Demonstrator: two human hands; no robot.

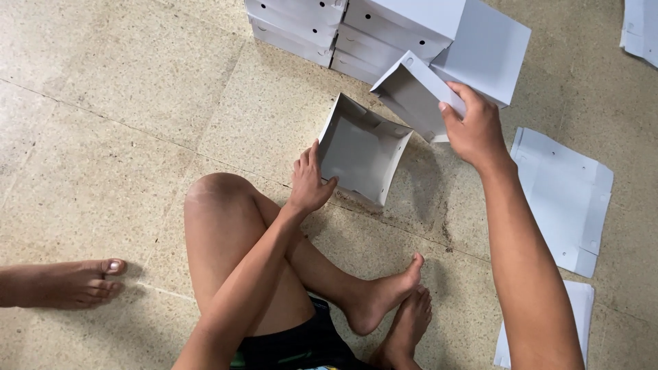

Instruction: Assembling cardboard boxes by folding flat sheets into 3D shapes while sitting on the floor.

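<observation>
On the floor (103, 103), another person's foot (68, 282) far left. Left hand (308, 181), fingers gripping one open box tray (360, 151). Right hand (473, 127), fingers pinching one box lid (418, 92). Five closed boxes (343, 27) stacked behind. Two flat sheets (565, 195) right.

Your right hand (474, 130) covered one corner of the lid (417, 94), so its grip underneath stayed unseen. The top edge cut off the stacked boxes (301, 24). Flat sheets (641, 27) ran off the right edge. A foot (65, 282) entered at left, its owner out of frame.
</observation>
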